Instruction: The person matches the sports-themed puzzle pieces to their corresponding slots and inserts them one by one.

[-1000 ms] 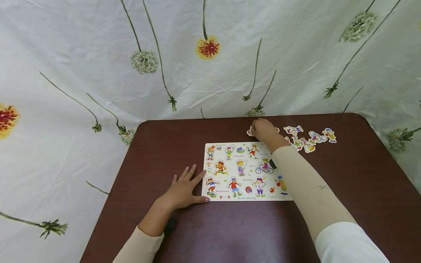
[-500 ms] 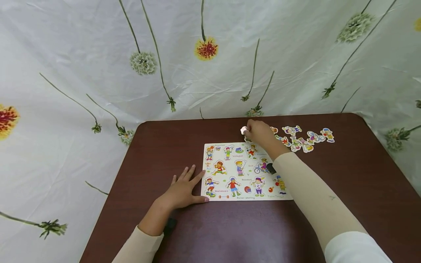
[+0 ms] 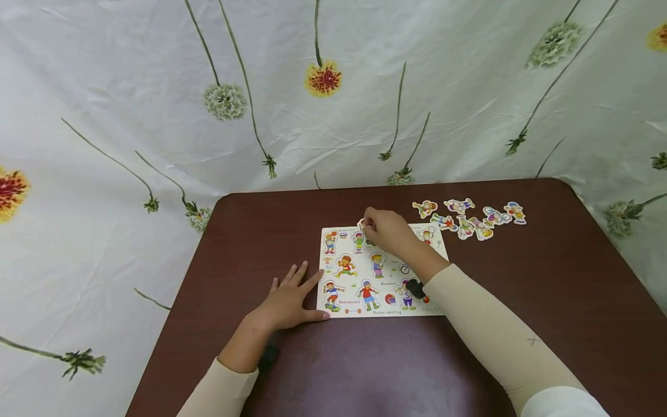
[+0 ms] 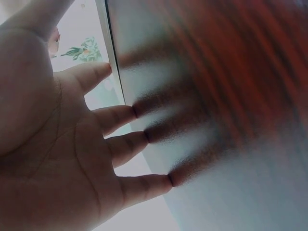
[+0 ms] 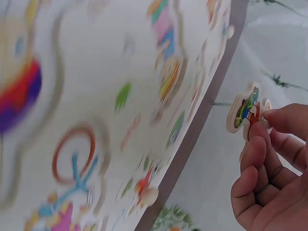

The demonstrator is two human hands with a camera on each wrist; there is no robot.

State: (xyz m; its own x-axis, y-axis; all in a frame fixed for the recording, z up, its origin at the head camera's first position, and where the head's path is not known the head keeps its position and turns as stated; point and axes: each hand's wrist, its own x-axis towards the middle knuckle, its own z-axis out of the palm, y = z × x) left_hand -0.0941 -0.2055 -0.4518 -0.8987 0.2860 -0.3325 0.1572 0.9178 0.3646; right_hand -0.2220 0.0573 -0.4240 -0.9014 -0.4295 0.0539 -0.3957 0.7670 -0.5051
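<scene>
Surface: brown table (image 3: 521, 289), rounded corners. Backdrop: white cloth (image 3: 130, 87) printed with long-stemmed flowers, hung behind and around it.

One puzzle board (image 3: 354, 278), lying flat near the table's middle, printed with sports figures. Loose pieces (image 3: 469, 219): about seven, clustered on the table beyond the board's far right corner.

One piece (image 5: 245, 109) in the right hand (image 3: 388, 231), pinched by its small knob between thumb and curled fingertips (image 5: 257, 132), held over the board's far edge; the cutout hangs just beyond the fingertips.

Left hand (image 3: 289, 301): palm down, fingers spread flat on the table, thumb against the board's near left corner.
</scene>
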